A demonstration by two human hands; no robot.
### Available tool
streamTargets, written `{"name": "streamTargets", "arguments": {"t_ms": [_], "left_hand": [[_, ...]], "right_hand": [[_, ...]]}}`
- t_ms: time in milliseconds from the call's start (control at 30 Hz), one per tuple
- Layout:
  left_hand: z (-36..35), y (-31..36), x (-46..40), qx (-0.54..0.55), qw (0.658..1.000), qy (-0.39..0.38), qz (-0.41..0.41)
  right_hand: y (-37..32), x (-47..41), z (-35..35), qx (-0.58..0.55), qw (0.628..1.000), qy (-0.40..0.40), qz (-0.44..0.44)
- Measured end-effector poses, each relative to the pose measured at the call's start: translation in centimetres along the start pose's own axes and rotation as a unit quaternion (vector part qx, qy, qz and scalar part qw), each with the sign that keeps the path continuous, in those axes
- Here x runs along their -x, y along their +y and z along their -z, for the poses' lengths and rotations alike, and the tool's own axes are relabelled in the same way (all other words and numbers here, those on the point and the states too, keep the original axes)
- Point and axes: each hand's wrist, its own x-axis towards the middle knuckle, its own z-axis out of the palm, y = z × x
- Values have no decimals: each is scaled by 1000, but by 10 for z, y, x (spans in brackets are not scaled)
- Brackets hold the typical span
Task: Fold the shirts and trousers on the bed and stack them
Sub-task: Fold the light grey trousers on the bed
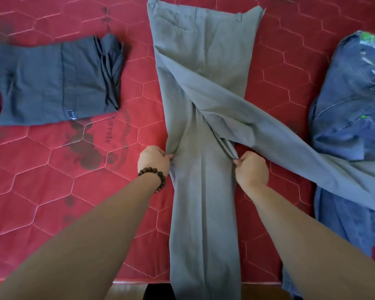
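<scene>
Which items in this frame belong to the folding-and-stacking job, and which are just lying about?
Part of the job:
- grey trousers, spread out, pinched by left hand and right hand
- folded dark garment, already done
- blue jeans, unfolded, partly under a grey trouser leg

Just there:
- red quilted mattress, stained
- bead bracelet on the left wrist

The grey trousers (204, 87) lie lengthwise down the red bed (52, 180), one leg splayed right over the unfolded blue jeans (344, 118). A folded dark grey garment (52, 83) rests at the left.
</scene>
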Motion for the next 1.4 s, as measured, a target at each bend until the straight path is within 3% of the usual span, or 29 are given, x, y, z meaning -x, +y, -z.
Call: {"name": "streamTargets", "arguments": {"t_ms": [200, 267, 367, 433, 533, 667, 867, 933, 1167, 1400], "left_hand": [[-2, -9, 8, 48, 999, -11, -4], [-1, -14, 19, 115, 990, -67, 40], [-2, -21, 51, 134, 969, -190, 87], [-7, -26, 72, 145, 958, -221, 109], [-20, -36, 92, 134, 962, -202, 125], [-28, -43, 113, 108, 972, -174, 112], [-32, -55, 129, 27, 982, -184, 4], [-30, -59, 128, 10, 984, -175, 15], [-23, -61, 129, 60, 985, -146, 71], [-20, -62, 138, 159, 974, -114, 111]], "right_hand": [[4, 2, -4, -37, 999, 10, 4], [7, 14, -3, -57, 998, -7, -17], [17, 43, -3, -91, 993, -60, -44], [23, 64, -9, -101, 989, -96, -58], [27, 91, -18, -124, 979, -131, -93], [28, 119, -18, -122, 980, -115, -110], [35, 144, -20, -91, 994, -60, -15], [38, 144, -19, -84, 995, -56, -17], [50, 124, -13, -184, 974, -110, -75], [58, 118, -13, -298, 934, -108, -164]]}}
